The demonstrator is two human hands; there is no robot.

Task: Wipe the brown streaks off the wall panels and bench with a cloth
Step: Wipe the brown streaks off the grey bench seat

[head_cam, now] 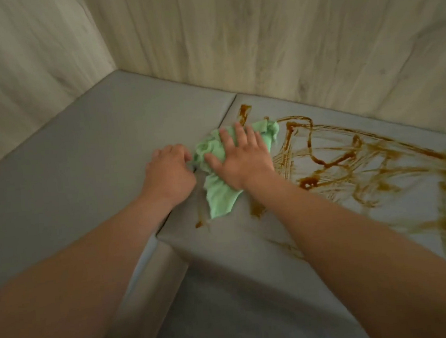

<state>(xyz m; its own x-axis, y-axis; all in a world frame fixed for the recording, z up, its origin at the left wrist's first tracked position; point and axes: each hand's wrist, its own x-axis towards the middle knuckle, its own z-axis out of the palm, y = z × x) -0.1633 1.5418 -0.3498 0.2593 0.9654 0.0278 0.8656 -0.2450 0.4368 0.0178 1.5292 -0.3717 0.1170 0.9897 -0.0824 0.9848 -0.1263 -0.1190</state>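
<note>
Wiping of the bench point(80, 169) is in hand. The green cloth point(216, 199) is pressed at the seam point(228, 112) under the flat right hand point(243, 164). The left hand point(170, 171) is curled at its edge (grip undetermined). A firm rightward sweep over the brown streaks point(325, 163) is judged necessary.

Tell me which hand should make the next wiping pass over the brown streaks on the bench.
Right. The right hand lies flat on the green cloth, and the brown streaks spread across the bench on its side. The left hand sits curled at the cloth's far edge, over clean cushion.
</note>
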